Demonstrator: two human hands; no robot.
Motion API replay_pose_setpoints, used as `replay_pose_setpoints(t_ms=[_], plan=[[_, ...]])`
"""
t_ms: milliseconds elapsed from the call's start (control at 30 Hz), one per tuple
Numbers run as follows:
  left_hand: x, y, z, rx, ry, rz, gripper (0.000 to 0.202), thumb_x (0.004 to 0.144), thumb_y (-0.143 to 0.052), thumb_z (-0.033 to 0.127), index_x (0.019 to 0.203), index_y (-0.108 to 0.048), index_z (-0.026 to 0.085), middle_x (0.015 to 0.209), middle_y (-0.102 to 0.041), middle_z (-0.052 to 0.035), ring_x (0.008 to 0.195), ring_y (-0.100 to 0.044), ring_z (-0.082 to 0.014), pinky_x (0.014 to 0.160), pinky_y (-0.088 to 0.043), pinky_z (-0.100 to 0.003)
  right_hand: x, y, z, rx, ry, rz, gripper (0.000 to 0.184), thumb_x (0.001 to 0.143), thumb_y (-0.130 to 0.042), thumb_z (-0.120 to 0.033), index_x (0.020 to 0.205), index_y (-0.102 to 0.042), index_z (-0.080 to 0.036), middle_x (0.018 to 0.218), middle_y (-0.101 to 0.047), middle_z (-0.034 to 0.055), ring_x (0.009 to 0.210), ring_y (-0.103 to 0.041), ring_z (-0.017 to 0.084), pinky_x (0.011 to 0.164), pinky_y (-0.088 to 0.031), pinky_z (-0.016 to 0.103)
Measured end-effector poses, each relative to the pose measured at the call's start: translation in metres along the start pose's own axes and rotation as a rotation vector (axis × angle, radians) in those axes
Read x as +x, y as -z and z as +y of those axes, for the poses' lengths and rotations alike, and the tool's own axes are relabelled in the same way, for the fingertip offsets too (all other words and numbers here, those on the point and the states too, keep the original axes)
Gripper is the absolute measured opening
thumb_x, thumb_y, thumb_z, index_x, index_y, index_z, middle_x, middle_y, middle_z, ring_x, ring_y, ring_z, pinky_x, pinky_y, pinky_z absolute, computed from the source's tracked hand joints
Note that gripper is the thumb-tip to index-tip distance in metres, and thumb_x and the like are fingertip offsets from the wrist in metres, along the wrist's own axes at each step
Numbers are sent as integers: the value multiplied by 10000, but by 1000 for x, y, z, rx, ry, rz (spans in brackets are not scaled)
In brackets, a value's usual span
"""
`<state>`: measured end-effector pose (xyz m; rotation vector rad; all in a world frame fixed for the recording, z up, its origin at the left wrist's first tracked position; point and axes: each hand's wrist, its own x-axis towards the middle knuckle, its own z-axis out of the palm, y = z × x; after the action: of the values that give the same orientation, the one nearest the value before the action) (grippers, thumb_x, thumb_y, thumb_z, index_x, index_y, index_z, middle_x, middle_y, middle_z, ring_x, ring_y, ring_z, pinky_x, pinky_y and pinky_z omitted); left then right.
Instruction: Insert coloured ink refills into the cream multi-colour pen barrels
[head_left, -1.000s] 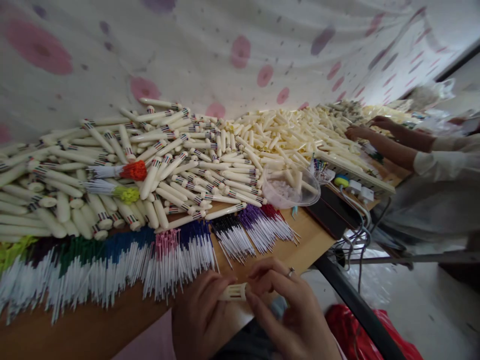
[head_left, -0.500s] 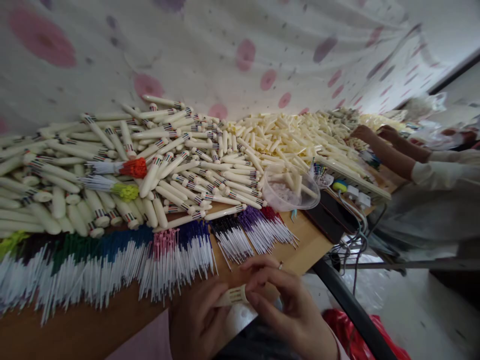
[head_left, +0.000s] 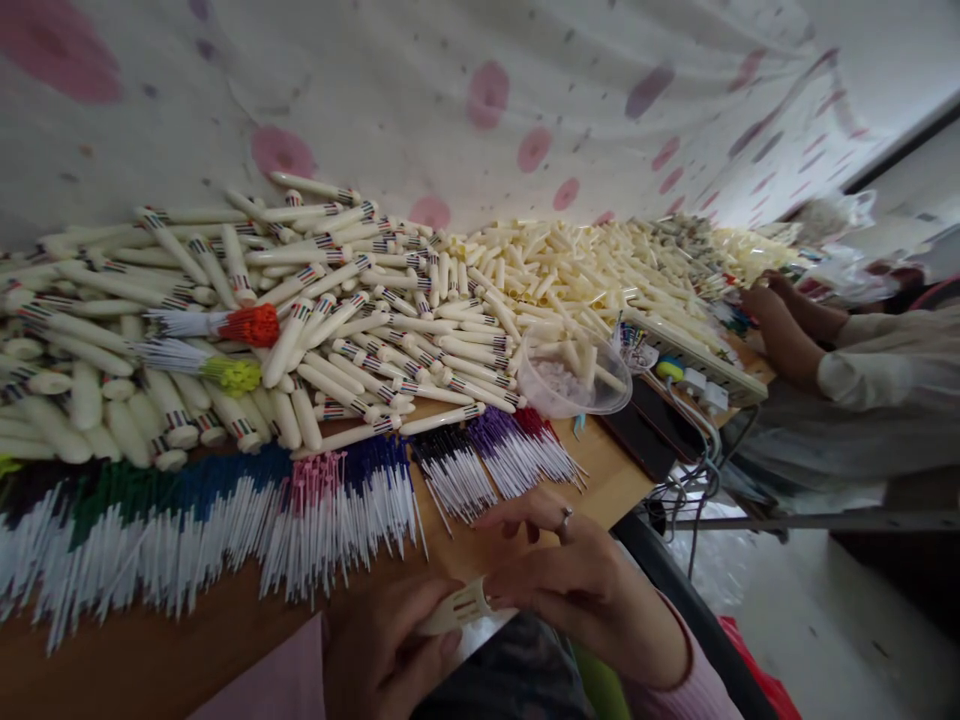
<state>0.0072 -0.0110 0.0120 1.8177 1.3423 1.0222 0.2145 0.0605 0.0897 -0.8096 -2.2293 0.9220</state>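
Observation:
My left hand (head_left: pixel 397 645) is closed around a cream pen barrel (head_left: pixel 459 608) with long slots cut near its end. At that slotted end, the thumb and fingertips of my right hand (head_left: pixel 570 575) are pinched together against the barrel. One right finger, beside a ring, stretches toward the refills. Just beyond my hands lie black-tipped refills (head_left: pixel 457 475), purple-tipped refills (head_left: pixel 506 455) and red-tipped refills (head_left: pixel 555 450). Pink-tipped refills (head_left: pixel 315 520) and other colours run along the table to the left. Whether my right fingertips hold anything small is hidden.
Assembled multicolour pens (head_left: pixel 225 290) are heaped behind the refills, with bare barrels (head_left: pixel 555 260) farther right. A clear plastic tub (head_left: pixel 555 400) stands near a dark phone-like slab (head_left: pixel 652 430) and a power strip (head_left: pixel 697 365). A co-worker's hands (head_left: pixel 772 310) work at far right.
The barrel has turned, so its slots now face up instead of its printed side. My right hand has shifted slightly, and the view has moved a little. The co-worker's hands moved right.

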Motion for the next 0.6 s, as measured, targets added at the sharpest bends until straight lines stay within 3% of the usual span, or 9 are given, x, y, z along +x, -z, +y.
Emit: replay_pose_setpoints(t_ms=[100, 267, 433, 600], plan=[[-3, -2, 0, -15, 2, -3, 269, 898, -512, 490, 1044, -674, 331, 875, -764, 10, 726, -710, -188, 614, -581, -265, 1, 3, 0, -56, 40, -45, 181, 947, -573, -263, 877, -736, -231, 1096, -664, 80, 929, -582, 182, 773, -500, 318], [-2, -2, -1, -21, -14, 38, 254, 898, -528, 469, 1062, -663, 329, 879, -764, -1, 740, -710, -199, 673, -587, -291, -3, 7, 3, -159, 62, -86, 168, 942, -563, -242, 897, -725, -230, 1161, -620, 92, 933, -574, 196, 785, -493, 336], [0, -2, -2, -19, 5, -4, 275, 889, -516, 523, 1035, -674, 351, 882, -769, 23, 740, -715, -196, 633, -581, -283, -7, 11, 6, -187, 133, -71, 225, 958, -509, -223, 1039, -714, -266, 1217, -591, 89, 971, -578, 215, 808, -481, 375], [-4, -4, -5, -17, 12, 23, 270, 878, -537, 515, 1056, -671, 363, 897, -766, 22, 758, -715, -194, 640, -583, -276, -9, 11, 8, -196, 130, -30, 225, 939, -529, -181, 1020, -722, -263, 1198, -590, 84, 1007, -581, 212, 803, -498, 349]])
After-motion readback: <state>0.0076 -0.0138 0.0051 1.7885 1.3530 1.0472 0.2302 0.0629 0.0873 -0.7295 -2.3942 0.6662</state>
